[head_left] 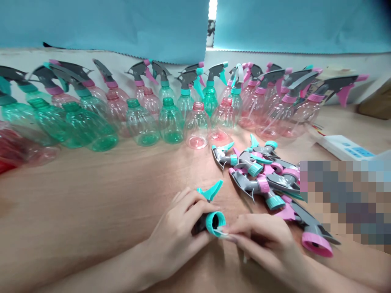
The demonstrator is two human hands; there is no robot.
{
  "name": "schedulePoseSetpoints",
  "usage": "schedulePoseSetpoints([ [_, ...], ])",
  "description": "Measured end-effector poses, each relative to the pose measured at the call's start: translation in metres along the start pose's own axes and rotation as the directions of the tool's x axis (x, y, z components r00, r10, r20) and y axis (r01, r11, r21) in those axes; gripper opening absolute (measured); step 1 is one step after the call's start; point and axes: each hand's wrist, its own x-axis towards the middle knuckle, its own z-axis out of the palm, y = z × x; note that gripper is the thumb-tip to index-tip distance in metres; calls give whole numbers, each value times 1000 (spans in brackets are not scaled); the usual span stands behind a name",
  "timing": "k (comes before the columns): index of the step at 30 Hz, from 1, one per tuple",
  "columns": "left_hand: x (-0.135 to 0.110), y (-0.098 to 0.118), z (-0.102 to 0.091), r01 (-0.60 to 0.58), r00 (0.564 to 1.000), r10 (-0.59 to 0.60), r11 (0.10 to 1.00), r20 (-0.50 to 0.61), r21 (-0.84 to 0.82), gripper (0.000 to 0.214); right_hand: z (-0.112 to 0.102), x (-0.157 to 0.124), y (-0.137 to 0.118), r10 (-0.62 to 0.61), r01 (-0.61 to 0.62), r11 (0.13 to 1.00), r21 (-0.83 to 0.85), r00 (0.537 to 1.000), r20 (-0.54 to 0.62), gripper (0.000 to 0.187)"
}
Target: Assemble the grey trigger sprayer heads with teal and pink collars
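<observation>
My left hand [177, 232] is wrapped round a grey spray head [210, 211] with a teal collar and teal trigger, its collar opening facing right. My right hand [262, 240] pinches a thin clear dip tube [221, 233] at that collar's mouth. Both hands hover low over the wooden table [91, 203], near its front middle.
A pile of loose grey spray heads [262, 175] with teal and pink collars lies right of my hands. Several green and pink clear bottles [171, 120], some capped with spray heads, stand in rows along the back. A white power strip [342, 146] lies far right, beside a pixelated patch.
</observation>
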Motion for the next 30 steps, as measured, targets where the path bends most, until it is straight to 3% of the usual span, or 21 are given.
schedulePoseSetpoints([
  [5, -1, 0, 1, 24, 1000, -24, 1000, 9, -6, 25, -1, 1, -1, -120, 106, 988, -113, 985, -126, 9],
  [11, -3, -2, 3, 11, 1000, -10, 1000, 17, -18, 28, -1, 2, 2, -224, 204, 962, -179, 969, -99, 12],
  [30, -4, -1, 2, 0, 1000, 1, 1000, 15, -9, 23, -2, 3, 4, -134, 136, 988, -77, 991, 27, 8],
])
